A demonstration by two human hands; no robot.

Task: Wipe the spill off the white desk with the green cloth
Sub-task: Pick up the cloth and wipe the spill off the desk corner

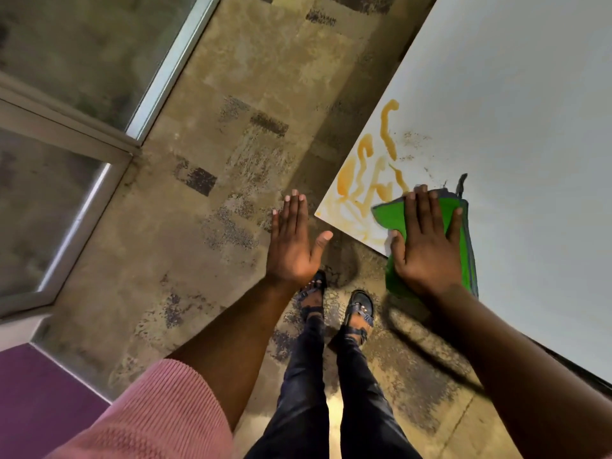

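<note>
While the right hand (427, 246) presses flat on the green cloth (394, 217) at the desk (513, 111) corner and the left hand (291, 240) hovers open and empty, the orange spill (367, 173) beyond its fingertips could smear off the edge.

A pink ribbed sleeve (155, 412) is worn on the left arm, pushed up above the elbow. Both forearms are left bare. Dark, slightly shiny trousers (331, 392) are worn, with black strapped sandals (359, 308) set with small studs.
</note>
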